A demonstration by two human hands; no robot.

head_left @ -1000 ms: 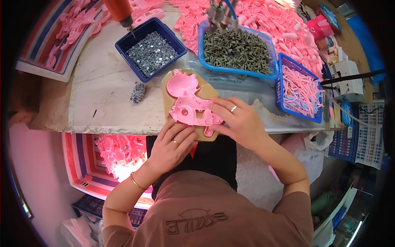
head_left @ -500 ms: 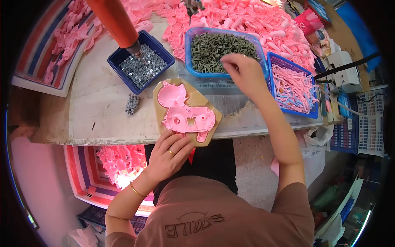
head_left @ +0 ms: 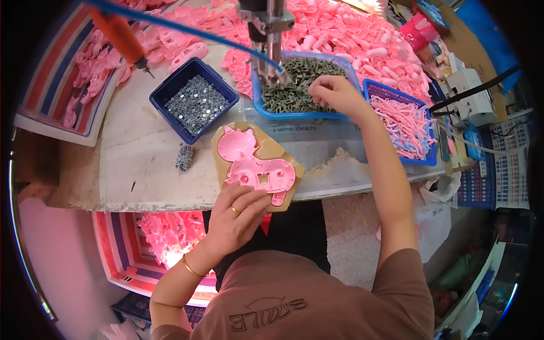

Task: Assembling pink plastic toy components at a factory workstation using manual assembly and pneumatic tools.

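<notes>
**Pink shell [head_left: 255, 165] seated in tan holder [head_left: 275, 148]**

Left on the counter [head_left: 130, 175] sits a navy bin [head_left: 170, 120]. The left hand [head_left: 237, 215], fingers together, touches the shell's lower edge; seating looks done, no cover yet on. The right hand [head_left: 339, 95] curls its fingers over green pieces [head_left: 294, 102] in a blue tub [head_left: 300, 115]. Whether either grips, I cannot tell.

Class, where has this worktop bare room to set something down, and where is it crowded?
Widest: the worktop at left, between the striped tray and the spiky grey clump, bar one dark sliver. Smaller: between the tan fixture and the right forearm. Crowded: the far side, with heaped pink parts and the blue tub of green pieces.
</notes>
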